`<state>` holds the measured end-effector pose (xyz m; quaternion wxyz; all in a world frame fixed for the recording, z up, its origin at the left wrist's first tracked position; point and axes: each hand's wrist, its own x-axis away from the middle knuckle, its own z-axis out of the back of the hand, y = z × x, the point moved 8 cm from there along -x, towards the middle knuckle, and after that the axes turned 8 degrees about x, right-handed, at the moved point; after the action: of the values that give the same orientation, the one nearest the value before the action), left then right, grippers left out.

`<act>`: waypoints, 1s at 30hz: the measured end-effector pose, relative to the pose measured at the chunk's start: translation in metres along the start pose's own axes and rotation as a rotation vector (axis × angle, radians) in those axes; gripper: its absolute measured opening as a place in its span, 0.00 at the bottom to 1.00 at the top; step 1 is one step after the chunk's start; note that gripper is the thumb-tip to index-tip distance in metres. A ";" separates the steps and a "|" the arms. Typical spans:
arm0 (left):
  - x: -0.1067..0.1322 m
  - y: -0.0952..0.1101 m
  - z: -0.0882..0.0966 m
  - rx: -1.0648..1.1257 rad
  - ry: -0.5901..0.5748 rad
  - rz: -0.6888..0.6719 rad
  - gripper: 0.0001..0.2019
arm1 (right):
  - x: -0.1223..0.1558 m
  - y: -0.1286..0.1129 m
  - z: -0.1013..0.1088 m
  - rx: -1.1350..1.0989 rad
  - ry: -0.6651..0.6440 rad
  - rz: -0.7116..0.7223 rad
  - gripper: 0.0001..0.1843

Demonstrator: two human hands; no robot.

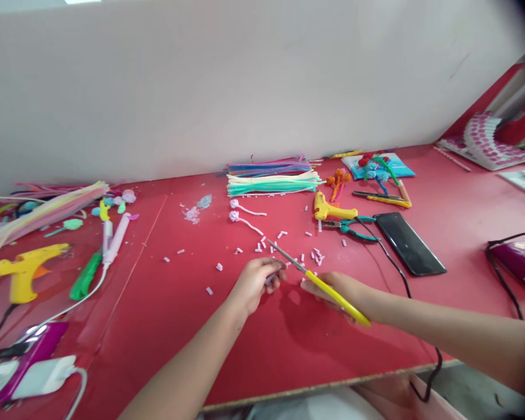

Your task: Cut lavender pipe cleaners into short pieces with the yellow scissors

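My right hand (339,287) grips a pair of scissors (332,293) with yellow handles, its blades pointing up and left. Just left of the blades, my left hand (256,281) is closed in a pinch around a small lilac piece (271,279), mostly hidden by the fingers; it looks like pipe cleaner. Short pale lilac cut bits (318,256) lie scattered around both hands. Beyond them are two lilac pipe-cleaner stems with balled tips, an upper one (249,209) and a lower one (247,223).
Bundled pipe cleaners (273,182) lie by the white wall. Right of centre are a yellow glue gun (335,209), pliers (361,230) and a black phone (409,242); a black cord runs past my right forearm. Another glue gun (24,268) and a purple power strip (35,359) sit left.
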<state>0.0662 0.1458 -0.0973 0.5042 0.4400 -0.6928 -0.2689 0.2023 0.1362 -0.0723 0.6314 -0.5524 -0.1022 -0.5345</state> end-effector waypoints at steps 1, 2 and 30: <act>0.004 0.002 -0.005 -0.030 -0.027 -0.012 0.09 | -0.003 -0.005 0.007 0.017 0.059 0.059 0.18; 0.008 0.004 -0.010 -0.054 -0.059 -0.020 0.10 | -0.005 -0.010 0.014 0.031 0.119 0.121 0.16; 0.035 0.001 -0.033 -0.165 -0.243 0.076 0.12 | 0.003 -0.039 0.020 0.217 0.176 0.404 0.12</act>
<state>0.0935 0.1176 -0.0691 0.4610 0.3348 -0.7402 -0.3569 0.1818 0.1578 -0.0400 0.7877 -0.4419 0.0088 -0.4292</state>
